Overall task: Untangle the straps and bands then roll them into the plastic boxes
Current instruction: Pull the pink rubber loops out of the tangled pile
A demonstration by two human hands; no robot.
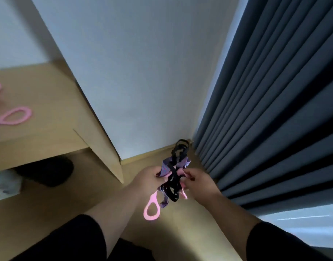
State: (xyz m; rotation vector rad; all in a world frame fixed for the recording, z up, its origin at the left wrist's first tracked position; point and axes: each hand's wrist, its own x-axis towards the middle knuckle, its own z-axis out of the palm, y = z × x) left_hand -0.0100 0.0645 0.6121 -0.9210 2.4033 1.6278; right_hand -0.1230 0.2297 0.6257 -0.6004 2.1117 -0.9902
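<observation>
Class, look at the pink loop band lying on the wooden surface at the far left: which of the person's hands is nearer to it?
Left. The left hand holds the tangled bundle well right of and below the pink loop band; the right hand, pinching the bundle's other side, is farther right.

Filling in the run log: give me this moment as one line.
stage: untangling | left hand: grips tangle of straps | right hand: pinches same tangle | pink band: on wooden desk | boxes: unseen
</observation>
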